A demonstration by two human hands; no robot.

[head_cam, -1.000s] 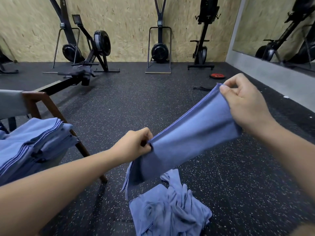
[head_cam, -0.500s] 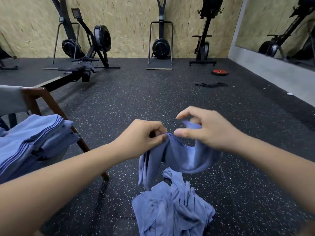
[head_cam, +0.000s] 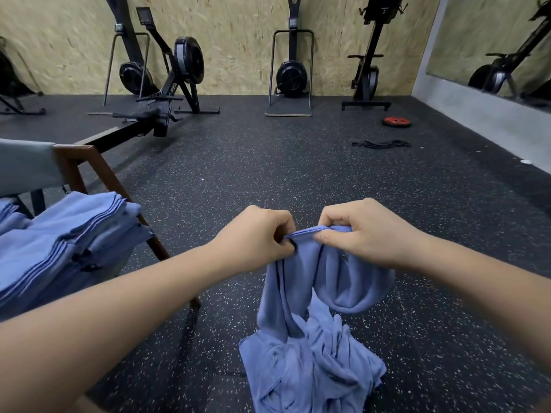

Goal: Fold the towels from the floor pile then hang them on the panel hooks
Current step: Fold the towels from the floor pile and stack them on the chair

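A blue towel [head_cam: 337, 281] hangs doubled over in front of me, its top edge pinched by both hands held close together. My left hand [head_cam: 256, 236] grips one end of that edge and my right hand [head_cam: 363, 231] pinches the other end beside it. The towel sags in a loop under my right hand. Below it, a crumpled pile of blue towels [head_cam: 310, 368] lies on the black speckled floor. A stack of folded blue towels [head_cam: 65, 245] rests on a chair at the left. No panel hooks are in view.
The wooden-framed chair [head_cam: 89, 171] stands at the left. Rowing and ski machines [head_cam: 176, 73] line the plywood back wall. A red weight plate [head_cam: 396, 121] and a black band [head_cam: 381, 143] lie on the floor at the far right, near a mirror wall.
My right hand has come down and left from its raised, stretched-out position to meet my left hand, bringing the towel's two ends together so the towel now hangs folded in half.
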